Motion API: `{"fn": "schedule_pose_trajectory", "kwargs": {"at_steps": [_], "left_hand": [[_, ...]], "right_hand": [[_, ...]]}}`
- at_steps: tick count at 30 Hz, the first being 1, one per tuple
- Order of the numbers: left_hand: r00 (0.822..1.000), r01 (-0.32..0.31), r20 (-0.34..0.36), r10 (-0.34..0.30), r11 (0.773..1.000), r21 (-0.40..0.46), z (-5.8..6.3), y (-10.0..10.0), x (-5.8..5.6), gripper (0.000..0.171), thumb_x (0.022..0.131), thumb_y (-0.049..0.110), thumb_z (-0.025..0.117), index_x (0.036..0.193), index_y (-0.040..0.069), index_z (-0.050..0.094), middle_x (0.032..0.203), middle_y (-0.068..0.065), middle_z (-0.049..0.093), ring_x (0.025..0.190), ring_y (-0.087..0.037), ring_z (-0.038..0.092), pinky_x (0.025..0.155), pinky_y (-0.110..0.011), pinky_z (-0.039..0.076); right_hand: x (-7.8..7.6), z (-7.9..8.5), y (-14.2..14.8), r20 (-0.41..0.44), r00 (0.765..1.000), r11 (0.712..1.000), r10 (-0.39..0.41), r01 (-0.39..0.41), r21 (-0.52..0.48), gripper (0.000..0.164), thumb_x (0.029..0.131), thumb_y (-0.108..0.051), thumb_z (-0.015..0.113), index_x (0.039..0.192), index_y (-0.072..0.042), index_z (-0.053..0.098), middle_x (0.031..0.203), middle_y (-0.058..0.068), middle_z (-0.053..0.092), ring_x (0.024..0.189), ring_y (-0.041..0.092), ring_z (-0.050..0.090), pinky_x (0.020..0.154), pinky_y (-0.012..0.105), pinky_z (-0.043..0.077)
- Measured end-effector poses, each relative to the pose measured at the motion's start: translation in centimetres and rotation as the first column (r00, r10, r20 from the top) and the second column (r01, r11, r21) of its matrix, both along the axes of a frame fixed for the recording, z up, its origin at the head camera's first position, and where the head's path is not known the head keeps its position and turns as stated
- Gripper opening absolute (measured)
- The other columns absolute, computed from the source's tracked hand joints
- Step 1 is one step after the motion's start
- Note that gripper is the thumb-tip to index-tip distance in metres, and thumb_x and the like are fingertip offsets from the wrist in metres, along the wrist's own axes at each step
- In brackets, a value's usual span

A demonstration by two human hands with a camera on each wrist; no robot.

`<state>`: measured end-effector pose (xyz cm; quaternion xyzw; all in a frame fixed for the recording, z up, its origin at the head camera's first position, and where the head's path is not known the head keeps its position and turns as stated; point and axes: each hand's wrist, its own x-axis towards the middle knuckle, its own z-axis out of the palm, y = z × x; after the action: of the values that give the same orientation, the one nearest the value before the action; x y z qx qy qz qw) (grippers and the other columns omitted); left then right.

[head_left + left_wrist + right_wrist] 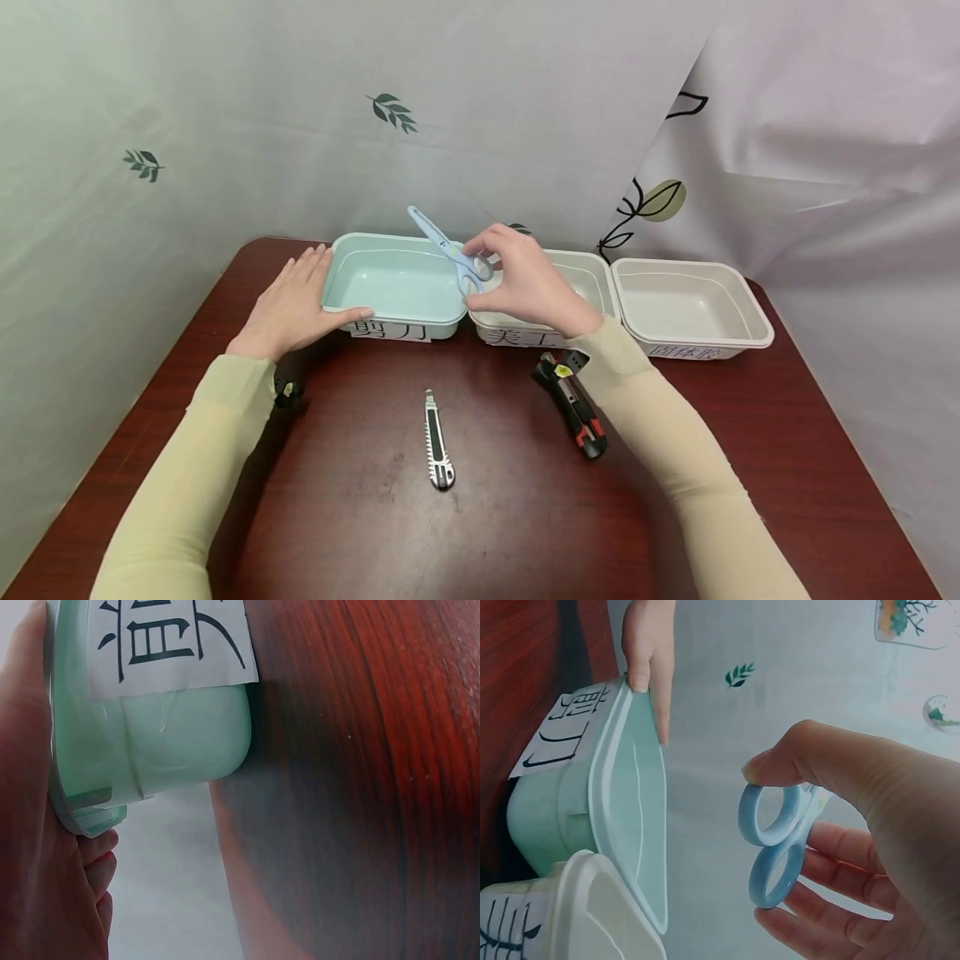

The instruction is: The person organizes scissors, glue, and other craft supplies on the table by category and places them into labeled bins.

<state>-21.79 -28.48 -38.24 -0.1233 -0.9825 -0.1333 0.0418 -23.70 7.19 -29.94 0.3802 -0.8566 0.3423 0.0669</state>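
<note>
My right hand (525,279) pinches a pair of light blue scissors (442,242) by the handle loops, above the rims of the green and middle bins. In the right wrist view the scissors' loops (769,847) show between thumb and fingers. The blade end points up and to the left in the head view. My left hand (288,304) rests on the left end of the pale green bin (397,320), thumb along the front rim and fingers at the far left corner. The left wrist view shows that hand (37,847) against the bin's rim, over a paper label (169,645).
Right of the green bin stand a middle off-white bin (603,287) and a right off-white bin (693,337), both labelled. A silver-and-black utility knife (437,442) lies mid-table. A black-and-red device (573,404) appears by the right wrist. A patterned curtain (480,125) hangs behind.
</note>
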Motion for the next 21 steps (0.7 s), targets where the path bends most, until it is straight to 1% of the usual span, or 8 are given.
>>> {"fn": "schedule_pose_trajectory", "kwargs": {"at_steps": [4,7,10,14,18,21], "left_hand": [[1.000,-0.002,0.002,0.002,1.000,-0.006,0.1,0.0,0.0,0.119,0.087,0.077,0.056,0.161,-0.004,0.011,0.165,-0.026,0.015,0.154,-0.037,0.008,0.124,-0.048,0.002],[1.000,-0.003,-0.003,0.003,1.000,-0.005,0.1,0.0,0.0,0.119,0.086,0.078,0.057,0.161,-0.004,0.012,0.165,-0.026,0.016,0.153,-0.037,0.009,0.124,-0.048,0.003],[1.000,-0.006,-0.008,0.006,1.000,-0.002,0.1,0.0,0.0,0.119,0.086,0.078,0.058,0.161,-0.004,0.013,0.165,-0.026,0.017,0.153,-0.037,0.011,0.124,-0.048,0.004],[1.000,-0.010,-0.008,0.010,1.000,0.003,0.1,0.1,0.0,0.120,0.085,0.078,0.059,0.161,-0.004,0.015,0.165,-0.026,0.018,0.153,-0.038,0.012,0.124,-0.048,0.005],[1.000,-0.008,-0.005,0.008,1.000,0.003,0.3,0.1,0.1,0.120,0.085,0.078,0.059,0.161,-0.005,0.015,0.164,-0.027,0.018,0.153,-0.039,0.012,0.124,-0.050,0.006],[1.000,-0.004,-0.006,0.004,1.000,0.004,0.3,0.2,0.0,0.120,0.086,0.078,0.059,0.161,-0.005,0.014,0.164,-0.027,0.018,0.152,-0.040,0.012,0.124,-0.051,0.006]], "right_hand": [[-0.7,0.2,-1.0,0.031,1.000,1.000,-0.006,0.006,-0.005,0.047,0.074,-0.014,0.086,0.117,-0.002,0.069,0.110,0.003,0.062,0.100,0.019,0.059,0.087,0.031,0.056],[-1.2,0.3,-1.9,0.028,1.000,1.000,-0.012,0.012,0.005,0.048,0.074,-0.015,0.086,0.117,-0.003,0.070,0.108,0.003,0.062,0.099,0.018,0.059,0.085,0.028,0.055],[-1.9,0.1,-2.8,0.011,1.000,0.999,-0.019,0.019,0.029,0.049,0.074,-0.018,0.087,0.118,-0.004,0.071,0.108,0.003,0.063,0.098,0.018,0.059,0.085,0.029,0.051],[-2.7,-0.4,-4.0,0.037,0.998,0.996,-0.044,0.041,0.074,0.050,0.075,-0.021,0.087,0.120,-0.006,0.071,0.111,0.002,0.063,0.102,0.019,0.058,0.086,0.031,0.046],[-3.4,-1.2,-5.1,0.092,0.994,0.994,-0.061,0.051,0.101,0.050,0.075,-0.021,0.087,0.120,-0.006,0.071,0.114,0.002,0.062,0.105,0.021,0.057,0.086,0.031,0.046],[-3.8,-1.8,-5.8,0.114,0.992,0.992,-0.058,0.045,0.116,0.050,0.075,-0.021,0.088,0.120,-0.005,0.071,0.114,0.003,0.062,0.105,0.022,0.057,0.086,0.031,0.047]]}}
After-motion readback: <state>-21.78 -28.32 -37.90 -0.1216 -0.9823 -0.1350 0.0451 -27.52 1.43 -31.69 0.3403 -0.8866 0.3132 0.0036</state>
